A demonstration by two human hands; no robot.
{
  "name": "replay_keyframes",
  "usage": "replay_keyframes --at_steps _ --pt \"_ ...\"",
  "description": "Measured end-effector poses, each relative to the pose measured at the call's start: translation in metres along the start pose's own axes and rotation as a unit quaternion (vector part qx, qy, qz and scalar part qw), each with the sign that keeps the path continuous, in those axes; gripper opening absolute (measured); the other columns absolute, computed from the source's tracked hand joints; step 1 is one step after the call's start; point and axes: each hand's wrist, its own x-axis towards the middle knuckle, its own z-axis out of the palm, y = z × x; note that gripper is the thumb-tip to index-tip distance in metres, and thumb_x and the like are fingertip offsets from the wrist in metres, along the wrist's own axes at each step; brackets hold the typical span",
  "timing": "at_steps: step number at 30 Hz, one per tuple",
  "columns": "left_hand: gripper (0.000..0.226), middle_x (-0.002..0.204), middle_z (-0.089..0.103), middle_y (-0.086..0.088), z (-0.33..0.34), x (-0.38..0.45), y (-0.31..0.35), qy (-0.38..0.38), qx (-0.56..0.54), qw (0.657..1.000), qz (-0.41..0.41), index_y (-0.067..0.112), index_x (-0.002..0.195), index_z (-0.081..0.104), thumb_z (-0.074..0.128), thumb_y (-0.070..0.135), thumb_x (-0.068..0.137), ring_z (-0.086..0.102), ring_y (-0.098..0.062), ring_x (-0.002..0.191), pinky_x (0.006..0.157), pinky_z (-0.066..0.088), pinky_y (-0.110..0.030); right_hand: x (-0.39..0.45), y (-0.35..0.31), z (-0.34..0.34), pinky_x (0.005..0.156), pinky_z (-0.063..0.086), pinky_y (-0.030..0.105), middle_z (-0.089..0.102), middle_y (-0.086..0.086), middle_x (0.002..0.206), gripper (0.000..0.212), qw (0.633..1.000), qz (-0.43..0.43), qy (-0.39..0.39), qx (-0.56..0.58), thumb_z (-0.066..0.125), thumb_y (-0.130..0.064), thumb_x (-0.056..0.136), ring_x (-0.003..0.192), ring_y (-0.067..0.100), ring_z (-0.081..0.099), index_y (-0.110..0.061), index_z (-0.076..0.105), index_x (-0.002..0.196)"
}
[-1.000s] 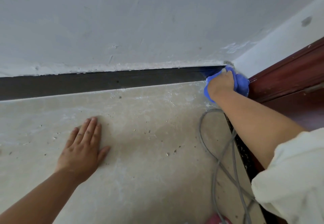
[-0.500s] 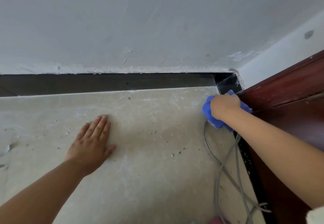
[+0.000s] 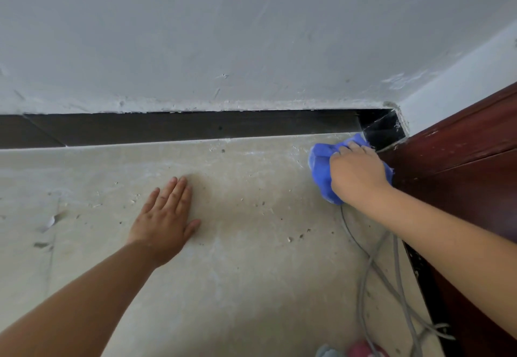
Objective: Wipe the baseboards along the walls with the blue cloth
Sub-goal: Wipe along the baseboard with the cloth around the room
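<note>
At the corner, my right hand (image 3: 356,173) clenches the blue cloth (image 3: 321,169) against the short baseboard (image 3: 383,130); my left hand (image 3: 165,217) lies flat, released; the long baseboard (image 3: 181,127) looks unwiped.

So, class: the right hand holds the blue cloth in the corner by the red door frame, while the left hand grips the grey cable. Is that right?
Not quite. In the head view the left hand lies flat on the floor, fingers straight, holding nothing; the cable runs under the right arm. The right hand does hold the cloth by the door frame.
</note>
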Motion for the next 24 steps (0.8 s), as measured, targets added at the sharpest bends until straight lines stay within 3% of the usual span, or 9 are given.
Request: replay_keyframes --at_steps 2,4,6,12,16,18,19,21,24 --pt "0.097 0.145 0.004 -0.01 -0.002 -0.001 -0.003 0.012 0.015 1.0 0.01 0.0 0.135 0.007 -0.034 0.063 0.074 0.008 -0.022 0.137 0.11 -0.012 -0.027 -0.016 -0.007 -0.005 0.112 0.021 0.031 0.039 0.006 0.144 0.041 1.0 -0.006 -0.002 0.015 0.048 -0.017 0.093 0.139 0.021 0.024 -0.009 0.046 0.133" --pt "0.077 0.135 0.034 -0.018 -0.017 -0.004 -0.004 -0.009 -0.001 1.0 0.027 -0.009 0.125 0.035 -0.002 0.051 0.096 0.04 -0.029 0.123 0.109 0.002 -0.029 -0.033 -0.015 -0.009 0.109 0.026 0.03 0.041 0.006 0.141 0.042 0.999 -0.015 -0.006 0.037 0.05 -0.016 0.09 0.136 0.021 0.029 -0.009 0.046 0.132" --pt "0.073 0.13 0.042 -0.019 -0.026 -0.008 -0.005 -0.053 0.017 0.997 0.054 -0.014 0.12 0.042 0.006 0.046 0.099 0.043 -0.03 0.119 0.108 0.004 -0.029 -0.046 -0.026 -0.011 0.108 0.028 0.03 0.041 0.007 0.14 0.045 0.997 -0.031 -0.004 0.073 0.052 -0.015 0.088 0.134 0.021 0.033 -0.008 0.044 0.132" --pt "0.067 0.137 0.027 -0.018 -0.067 -0.036 -0.001 -0.076 0.055 0.995 0.041 -0.006 0.128 0.029 0.008 0.048 0.096 0.031 -0.029 0.127 0.109 0.005 -0.034 -0.059 -0.064 -0.017 0.114 0.02 0.031 0.025 0.014 0.152 0.053 0.981 -0.065 0.03 0.179 0.044 -0.016 0.095 0.142 0.025 0.022 -0.003 0.027 0.144" --pt "0.068 0.132 -0.036 -0.006 -0.11 -0.065 0.012 -0.097 0.106 0.988 0.05 0.007 0.129 -0.027 0.012 0.052 0.097 -0.033 -0.018 0.123 0.11 -0.017 -0.033 -0.1 -0.093 -0.031 0.118 0.012 0.031 0.013 0.019 0.156 0.057 0.967 -0.062 -0.001 0.247 0.041 -0.01 0.098 0.145 0.028 0.012 0.004 0.015 0.147" --pt "0.073 0.128 -0.04 -0.004 -0.146 -0.084 0.022 -0.124 0.098 0.987 0.033 0.007 0.126 -0.032 0.019 0.05 0.098 -0.037 -0.017 0.119 0.107 -0.019 -0.033 -0.134 -0.102 -0.046 0.109 0.033 0.034 0.036 0.033 0.142 0.067 0.964 -0.055 0.04 0.255 0.069 -0.002 0.079 0.133 0.037 0.039 0.019 0.037 0.134" --pt "0.075 0.129 -0.038 -0.004 -0.161 -0.097 0.023 -0.125 0.089 0.988 0.031 0.007 0.125 -0.03 0.024 0.051 0.097 -0.035 -0.018 0.12 0.106 -0.019 -0.033 -0.151 -0.103 -0.054 0.092 0.05 0.037 0.055 0.036 0.122 0.071 0.957 -0.037 0.063 0.279 0.085 0.001 0.054 0.114 0.041 0.058 0.022 0.055 0.115" --pt "0.088 0.142 -0.015 -0.012 -0.192 -0.127 0.025 -0.056 0.071 0.994 0.065 0.002 0.133 -0.008 0.047 0.053 0.087 -0.013 -0.022 0.131 0.109 -0.004 -0.038 -0.189 -0.1 -0.073 0.061 0.058 0.04 0.07 0.03 0.092 0.071 0.941 -0.015 0.052 0.335 0.091 0.004 0.02 0.084 0.039 0.071 0.016 0.071 0.087" --pt "0.094 0.132 0.048 -0.021 -0.243 -0.168 0.04 -0.025 0.038 0.988 0.146 -0.007 0.125 0.044 0.071 0.056 0.061 0.042 -0.031 0.122 0.113 0.018 -0.039 -0.25 -0.084 -0.118 0.058 0.058 0.039 0.071 0.027 0.091 0.069 0.929 0.004 0.034 0.369 0.092 0.002 0.021 0.082 0.036 0.072 0.014 0.072 0.086"
